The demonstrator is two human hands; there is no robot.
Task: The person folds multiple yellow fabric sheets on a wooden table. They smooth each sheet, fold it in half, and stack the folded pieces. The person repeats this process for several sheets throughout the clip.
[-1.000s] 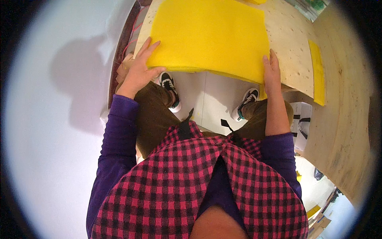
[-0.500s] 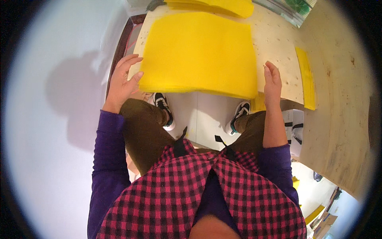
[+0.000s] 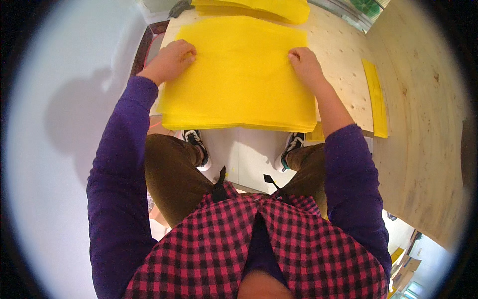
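Both hands moved up from near edge onto yellow sheet stack [image 3: 239, 74] lying on plywood table [image 3: 343, 55]. Left hand [image 3: 172, 60] and right hand [image 3: 304, 65] curling knuckles-down, pressing top sheet's far corners, likely gathering it.

Both arms reach forward, left hand [image 3: 172, 60] and right hand [image 3: 304, 65] apparently curled, palms down.

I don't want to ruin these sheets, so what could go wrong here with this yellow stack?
The stack of thin yellow sheets overhangs the pale plywood table toward the knees, so it might slide off. The left hand and right hand press only the top sheet, which could crease.
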